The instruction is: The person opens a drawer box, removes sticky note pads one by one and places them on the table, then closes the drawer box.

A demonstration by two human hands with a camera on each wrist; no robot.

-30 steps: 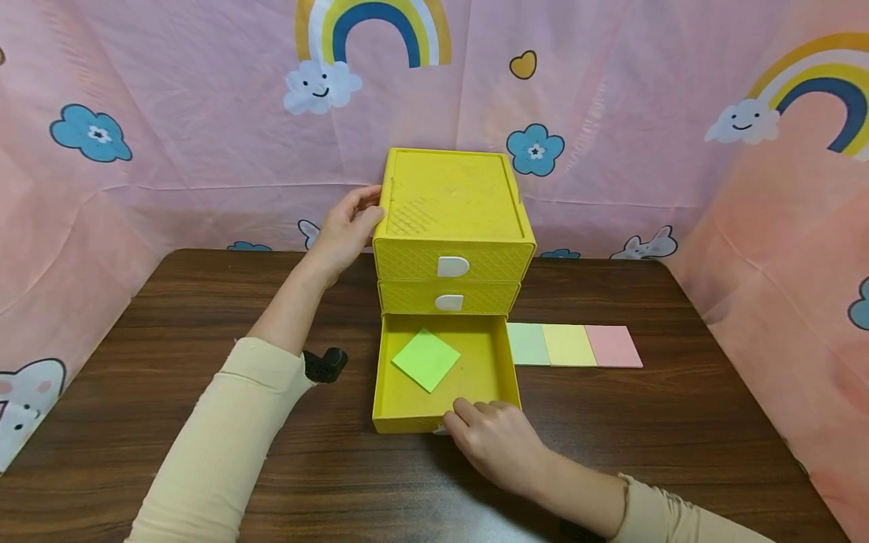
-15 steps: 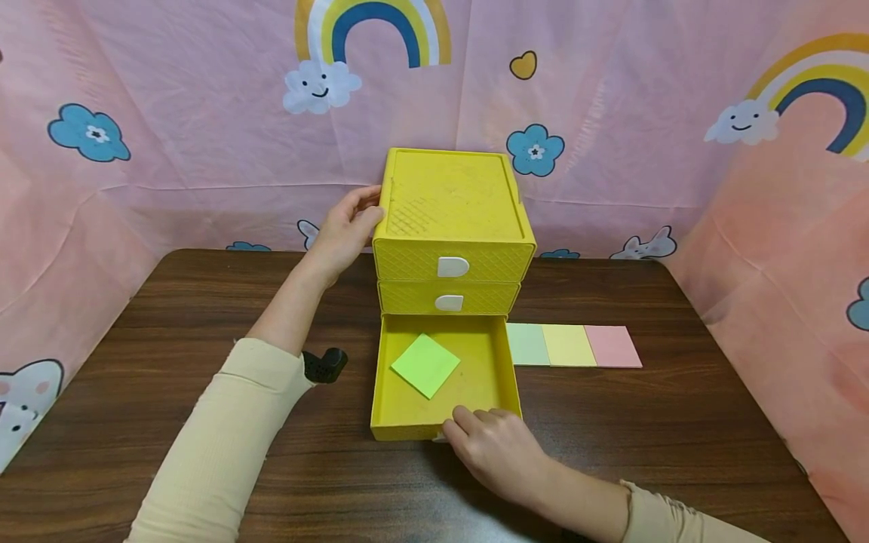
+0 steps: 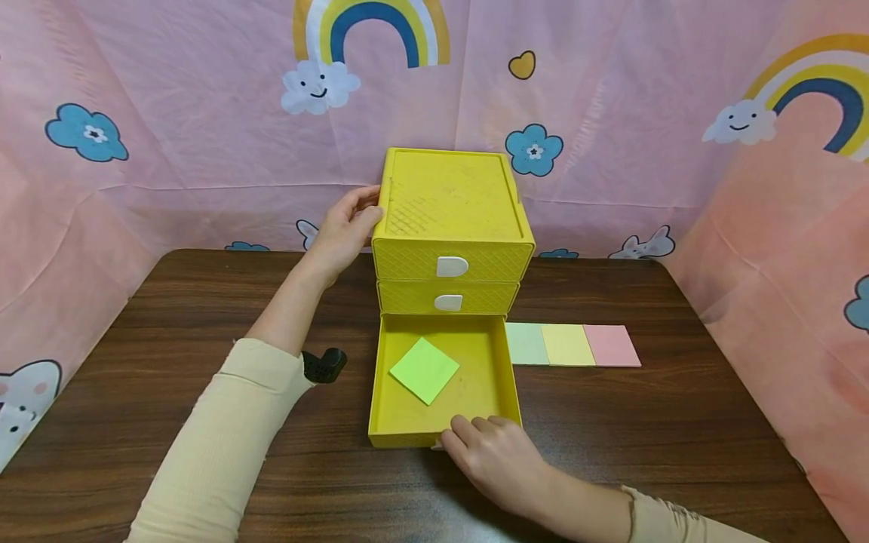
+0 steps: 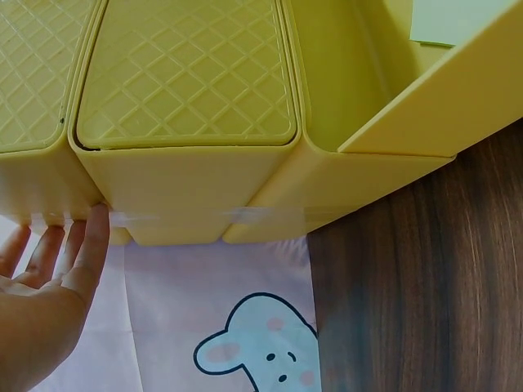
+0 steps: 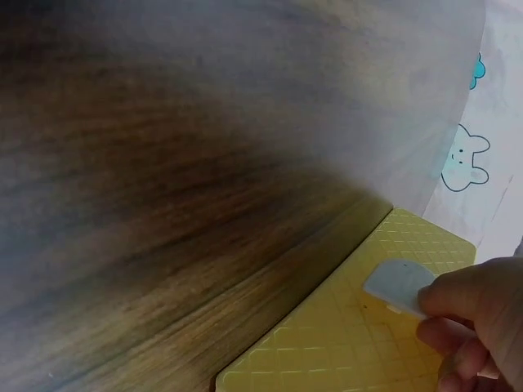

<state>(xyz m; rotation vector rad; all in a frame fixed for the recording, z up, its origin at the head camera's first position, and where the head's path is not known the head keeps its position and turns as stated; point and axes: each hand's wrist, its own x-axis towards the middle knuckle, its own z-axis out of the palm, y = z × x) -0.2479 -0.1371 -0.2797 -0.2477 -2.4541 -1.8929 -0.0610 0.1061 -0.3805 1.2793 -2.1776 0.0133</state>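
A yellow drawer unit [image 3: 451, 196] stands at the back middle of the table. Its bottom drawer [image 3: 485, 377] is pulled far out, while the two above are closed. Inside that drawer lies a bright green sticky note pad [image 3: 425, 369], turned cornerwise. My left hand [image 3: 348, 230] rests against the unit's upper left side, its fingers straight along the wall in the left wrist view. With thumb and fingers, my right hand [image 3: 498, 461] pinches the white handle [image 5: 400, 282] on the bottom drawer's front.
Pale green, yellow and pink sticky note pads [image 3: 569, 345] lie in a row right of the unit. Behind the brown wooden table [image 3: 224, 317] hangs a pink patterned cloth [image 3: 224, 90]. A black wrist device [image 3: 324, 366] sits at the left cuff.
The bottom drawer has slid further out toward me, carrying the green sticky note pad. My right hand has moved toward me with its handle. My left hand stays in place.
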